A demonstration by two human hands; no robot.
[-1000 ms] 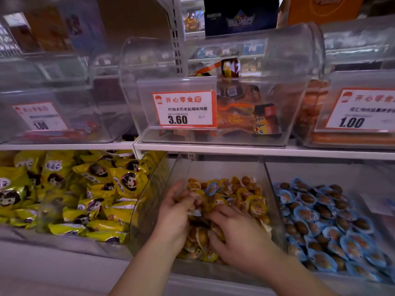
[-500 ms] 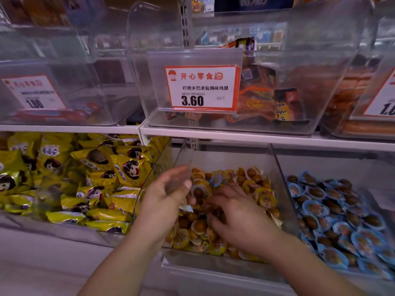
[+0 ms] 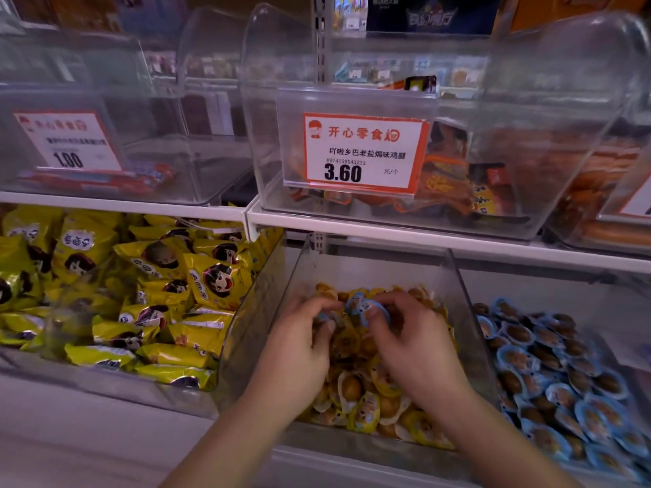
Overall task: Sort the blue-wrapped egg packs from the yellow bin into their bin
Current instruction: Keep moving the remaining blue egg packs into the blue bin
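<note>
clear plastic walls blur much of the yellow bin (image 3: 458, 287), and both hands cover its middle, hiding the packs beneath. right hand (image 3: 415, 350) curls its fingers around a blue-wrapped egg pack (image 3: 366, 308), lifted just above the heap near the bin's back edge. left hand (image 3: 299, 346) is curled too, a bit of blue at its fingertips, too blurred to say if it is pinched. blue bin (image 3: 627, 311) just right is cut off by the frame's right edge.
</note>
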